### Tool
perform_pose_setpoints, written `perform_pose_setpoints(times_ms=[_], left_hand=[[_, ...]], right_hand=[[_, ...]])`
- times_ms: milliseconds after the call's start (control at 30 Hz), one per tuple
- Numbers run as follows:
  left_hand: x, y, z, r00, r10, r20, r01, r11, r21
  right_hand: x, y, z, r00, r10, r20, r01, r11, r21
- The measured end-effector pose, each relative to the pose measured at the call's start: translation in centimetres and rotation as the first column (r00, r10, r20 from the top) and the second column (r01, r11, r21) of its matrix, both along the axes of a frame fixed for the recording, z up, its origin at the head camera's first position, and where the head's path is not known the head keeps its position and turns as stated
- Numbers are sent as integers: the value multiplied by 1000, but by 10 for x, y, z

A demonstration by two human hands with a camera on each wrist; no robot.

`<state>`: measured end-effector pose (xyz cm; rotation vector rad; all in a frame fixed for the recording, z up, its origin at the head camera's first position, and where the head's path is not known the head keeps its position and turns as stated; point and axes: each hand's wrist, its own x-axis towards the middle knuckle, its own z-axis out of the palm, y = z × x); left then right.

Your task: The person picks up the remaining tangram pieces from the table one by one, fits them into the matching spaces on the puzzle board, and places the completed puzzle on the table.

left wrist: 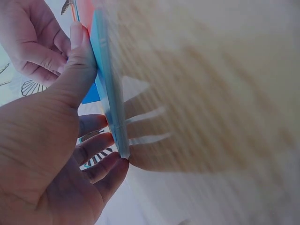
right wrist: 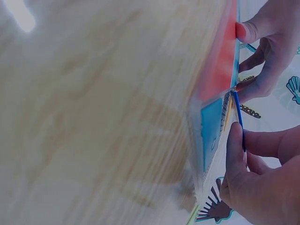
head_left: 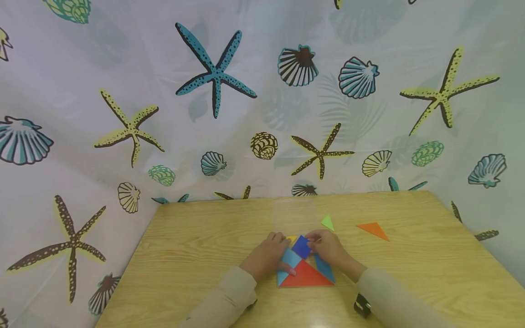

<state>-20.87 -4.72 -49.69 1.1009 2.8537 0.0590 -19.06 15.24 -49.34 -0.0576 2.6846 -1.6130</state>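
A square tangram puzzle lies in a shallow tray (head_left: 306, 286) on the table. It shows a red triangle (head_left: 306, 275), a light-blue piece (head_left: 290, 258), a blue triangle (head_left: 324, 269) at the right and some yellow (head_left: 292, 238) at the far edge. My left hand (head_left: 268, 256) holds the tray's left side, thumb laid over the pieces and fingertips against the edge (left wrist: 125, 157). Between thumb and fingers, my right hand (head_left: 331, 249) pinches a dark-blue square (head_left: 301, 247). The right wrist view shows this blue square (right wrist: 238, 110) tilted up from the tray.
A small green triangle (head_left: 327, 222) and an orange triangle (head_left: 373, 230) lie on the wooden table (head_left: 197, 241) beyond the right hand. A curtain (head_left: 254, 114) printed with starfish and shells hangs behind the table and along its sides. A small black object (head_left: 362, 305) shows by the right sleeve.
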Motion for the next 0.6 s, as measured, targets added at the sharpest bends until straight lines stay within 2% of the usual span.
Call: perform_pose_setpoints(times_ms=[233, 433, 600], left_hand=[[1, -1, 2, 1000, -11, -8, 11, 1000, 4], [2, -2, 4, 1000, -15, -6, 15, 1000, -5], [3, -2, 3, 1000, -17, 6, 17, 1000, 1]], right_hand=[[0, -3, 1, 1000, -22, -21, 22, 999, 32], [2, -3, 0, 999, -38, 37, 39, 999, -38], [6, -7, 1, 997, -42, 68, 44, 998, -37]])
